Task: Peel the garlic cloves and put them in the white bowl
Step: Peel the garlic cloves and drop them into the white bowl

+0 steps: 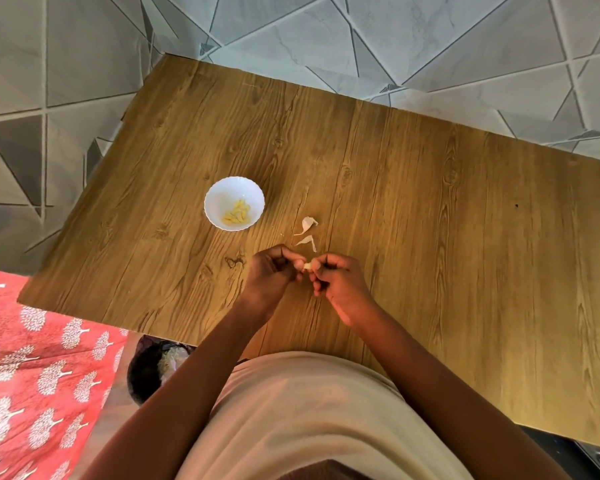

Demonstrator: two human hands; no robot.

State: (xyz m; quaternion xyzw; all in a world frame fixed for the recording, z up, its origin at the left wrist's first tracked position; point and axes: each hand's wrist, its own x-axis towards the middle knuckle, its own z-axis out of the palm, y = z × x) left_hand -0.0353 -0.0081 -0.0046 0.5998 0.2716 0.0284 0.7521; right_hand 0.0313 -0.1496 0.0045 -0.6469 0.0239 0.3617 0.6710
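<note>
A small garlic clove (307,266) is pinched between the fingertips of my left hand (272,271) and my right hand (336,280), just above the wooden table (430,209). Only its pale tip shows between the fingers. The white scalloped bowl (219,197) stands on the table up and to the left of my hands, with several yellowish peeled cloves (238,213) in it. Two garlic pieces with papery white skin, one (307,224) above the other (306,241), lie on the table just beyond my hands.
The table's near edge runs just in front of my body. A dark round bin (153,368) holding pale scraps sits on the floor below the table's left front. Red patterned cloth (32,375) lies at the lower left. The floor around is grey tile.
</note>
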